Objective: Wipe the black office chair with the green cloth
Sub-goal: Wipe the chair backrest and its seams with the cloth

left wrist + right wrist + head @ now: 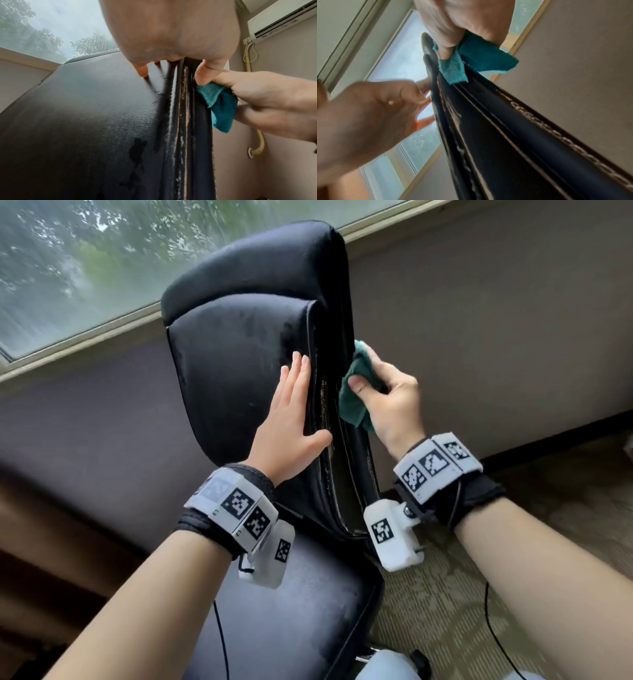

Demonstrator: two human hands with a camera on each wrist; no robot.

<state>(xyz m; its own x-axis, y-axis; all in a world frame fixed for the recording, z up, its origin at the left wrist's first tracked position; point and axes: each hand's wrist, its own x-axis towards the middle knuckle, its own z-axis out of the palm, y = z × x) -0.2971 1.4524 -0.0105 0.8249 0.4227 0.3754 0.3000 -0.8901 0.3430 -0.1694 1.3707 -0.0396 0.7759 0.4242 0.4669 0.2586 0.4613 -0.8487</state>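
Note:
The black office chair [239,364] stands before me, its backrest turned so I see its front pad and its worn right side edge [184,121]. My left hand [294,412] lies flat with straight fingers on the front of the backrest, thumb at the edge. My right hand [383,402] grips the bunched green cloth [354,398] and presses it against the backrest's right side edge. In the wrist views the cloth [221,106] [471,59] shows teal, pinched between thumb and fingers against the cracked seam. Damp streaks mark the backrest front [137,148].
The chair's seat [291,611] is below my wrists. A window [85,261] with a sill runs behind the chair, above a grey wall. Carpet [445,594] lies to the right. An air conditioner [281,21] and its hose hang on the right wall.

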